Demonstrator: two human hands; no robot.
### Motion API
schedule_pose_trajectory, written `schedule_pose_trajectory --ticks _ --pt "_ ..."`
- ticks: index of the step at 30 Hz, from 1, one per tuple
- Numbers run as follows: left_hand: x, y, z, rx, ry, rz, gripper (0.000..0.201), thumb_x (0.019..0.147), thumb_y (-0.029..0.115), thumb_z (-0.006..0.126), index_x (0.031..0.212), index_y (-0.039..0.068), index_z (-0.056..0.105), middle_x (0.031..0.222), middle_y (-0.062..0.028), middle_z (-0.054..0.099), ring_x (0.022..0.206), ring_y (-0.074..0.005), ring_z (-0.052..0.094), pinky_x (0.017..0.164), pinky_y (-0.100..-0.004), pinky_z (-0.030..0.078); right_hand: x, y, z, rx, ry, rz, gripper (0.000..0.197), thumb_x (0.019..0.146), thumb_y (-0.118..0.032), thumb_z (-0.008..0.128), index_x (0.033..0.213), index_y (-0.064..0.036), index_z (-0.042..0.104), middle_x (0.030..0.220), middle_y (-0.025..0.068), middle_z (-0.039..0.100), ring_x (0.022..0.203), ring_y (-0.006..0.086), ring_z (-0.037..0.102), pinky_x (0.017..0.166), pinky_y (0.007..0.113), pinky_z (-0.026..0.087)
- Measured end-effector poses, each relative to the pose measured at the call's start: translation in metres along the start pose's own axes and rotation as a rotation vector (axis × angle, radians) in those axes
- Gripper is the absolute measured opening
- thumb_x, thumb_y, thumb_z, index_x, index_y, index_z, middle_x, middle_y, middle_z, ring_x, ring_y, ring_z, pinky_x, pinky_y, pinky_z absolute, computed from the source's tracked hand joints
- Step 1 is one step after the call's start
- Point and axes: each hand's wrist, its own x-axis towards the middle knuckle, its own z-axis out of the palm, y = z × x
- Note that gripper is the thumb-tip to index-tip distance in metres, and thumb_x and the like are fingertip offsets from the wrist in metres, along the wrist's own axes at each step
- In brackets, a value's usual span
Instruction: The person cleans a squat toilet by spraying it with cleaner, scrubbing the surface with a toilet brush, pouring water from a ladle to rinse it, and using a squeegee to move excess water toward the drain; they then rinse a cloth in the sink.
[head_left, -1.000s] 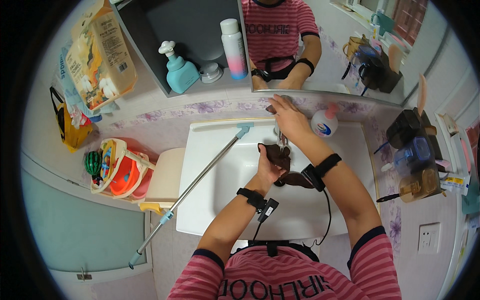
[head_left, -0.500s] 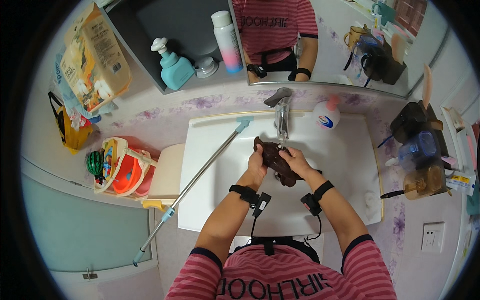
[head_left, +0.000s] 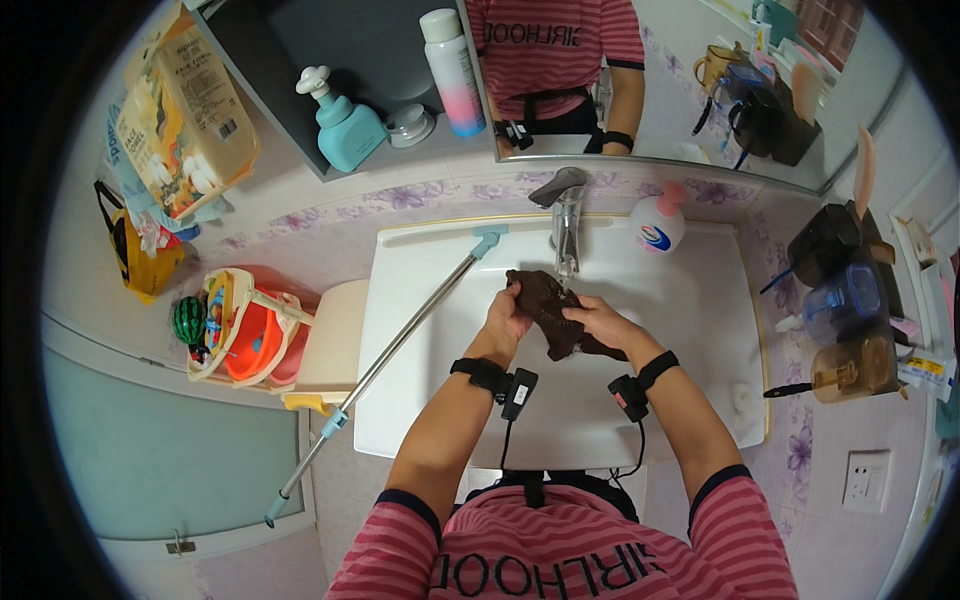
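A dark brown wet cloth (head_left: 548,312) is stretched between my two hands over the white sink (head_left: 680,400), just below the spout of the chrome faucet (head_left: 566,230). My left hand (head_left: 506,320) is closed on the cloth's left edge, thumb on top. Closed on its right side is my right hand (head_left: 603,325), with a fold of cloth hanging past the fingers toward the lower right. Some fingers of both hands are hidden under the cloth. Its exact kind does not show.
Across the sink's left side leans a long-handled squeegee (head_left: 405,330). A white pump bottle (head_left: 657,222) stands at the back right rim. Cups on the right wall hold a black toothbrush (head_left: 790,391). A toy basket (head_left: 250,335) sits left; a shelf (head_left: 275,90) hangs above.
The cloth is spread wider and flatter between my hands. My right hand has shifted slightly right; my left has moved a little left.
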Motion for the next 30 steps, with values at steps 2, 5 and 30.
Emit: schedule_pose_trajectory --ticks 2,5,30 --pt "-0.008 0.011 -0.006 -0.027 0.034 0.017 0.026 0.091 0.017 0.037 0.111 0.002 0.046 0.111 -0.0132 0.053 0.101 -0.0274 0.051 0.093 -0.0411 0.038 -0.009 -0.006 0.005 -0.299 -0.063 -0.022 0.026 0.082 -0.011 0.056 0.104 0.0029 0.054 0.093 0.0041 0.059 0.081 0.0118 0.056 0.078 0.025 0.044" --pt "-0.001 0.017 -0.010 -0.015 -0.032 0.017 0.025 0.090 0.018 0.041 0.109 0.002 0.048 0.108 -0.0112 0.055 0.099 -0.0250 0.053 0.093 -0.0377 0.040 -0.004 -0.003 -0.011 -0.304 -0.094 -0.048 0.028 0.081 -0.013 0.057 0.105 0.0018 0.054 0.093 0.0029 0.060 0.081 0.0110 0.055 0.080 0.026 0.042" --pt "-0.036 0.061 -0.024 0.362 -0.145 0.250 0.023 0.087 0.016 0.043 0.108 0.009 0.049 0.101 -0.0055 0.055 0.094 -0.0198 0.053 0.084 -0.0362 0.042 0.011 0.011 -0.019 -0.202 -0.023 -0.050 0.023 0.087 -0.017 0.051 0.103 -0.0004 0.057 0.094 0.0008 0.058 0.080 0.0095 0.054 0.076 0.024 0.042"
